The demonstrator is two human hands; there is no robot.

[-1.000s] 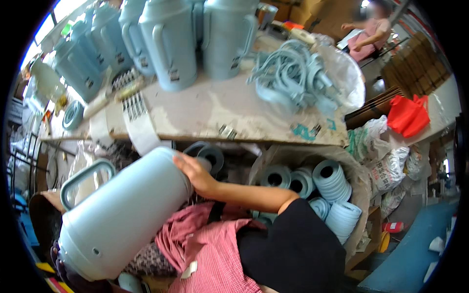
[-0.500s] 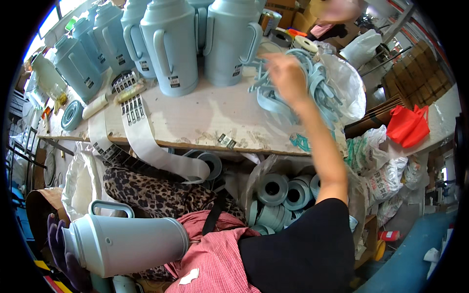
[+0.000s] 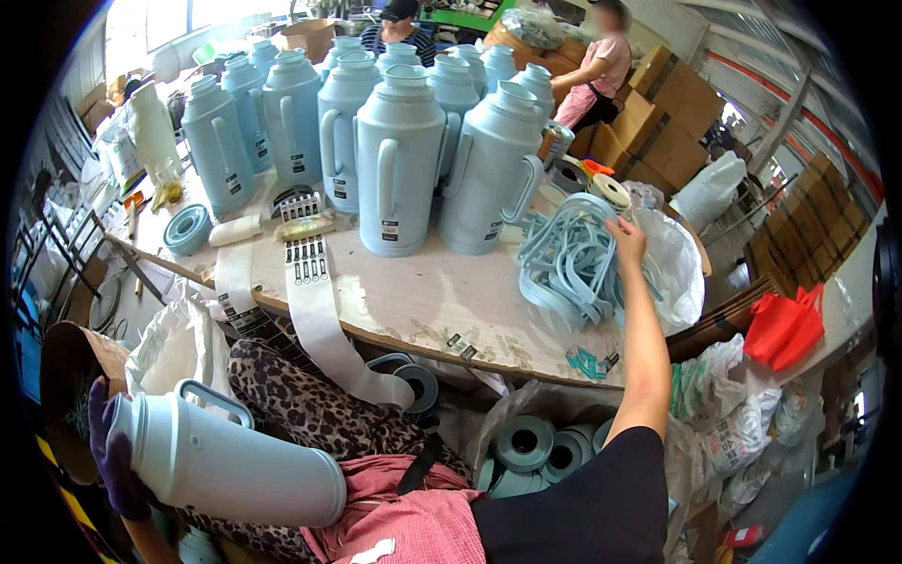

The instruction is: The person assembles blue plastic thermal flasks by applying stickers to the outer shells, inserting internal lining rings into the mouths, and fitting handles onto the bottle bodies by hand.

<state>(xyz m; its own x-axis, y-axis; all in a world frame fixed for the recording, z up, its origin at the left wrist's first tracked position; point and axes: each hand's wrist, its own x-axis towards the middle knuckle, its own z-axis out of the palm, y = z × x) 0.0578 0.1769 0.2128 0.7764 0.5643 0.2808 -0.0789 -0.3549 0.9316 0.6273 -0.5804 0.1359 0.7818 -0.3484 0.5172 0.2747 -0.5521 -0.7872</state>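
A pale blue flask (image 3: 240,470) lies on its side at the lower left of the frame, its stepped neck toward the left edge and its wide base toward the lower middle. The body is a smooth, matte cylinder, with a rounded loop handle (image 3: 218,399) along its upper side and a small round hole (image 3: 196,439) near the shoulder. The left hand (image 3: 117,461), in a purple glove, grips the flask at the neck end, with some of its fingers hidden behind the rim. The base rests against a red checked apron (image 3: 423,512), and leopard-print cloth (image 3: 301,385) shows just above and below the body. Well apart from the flask, the bare right hand (image 3: 630,242) reaches to the right of centre, its fingers at the edge of a tangled heap of light blue curved strips (image 3: 568,268) on the desk (image 3: 395,296); whether they are closed on a strip cannot be told. Similar flasks (image 3: 399,179) stand upright on the desk across the upper middle, beyond both hands.
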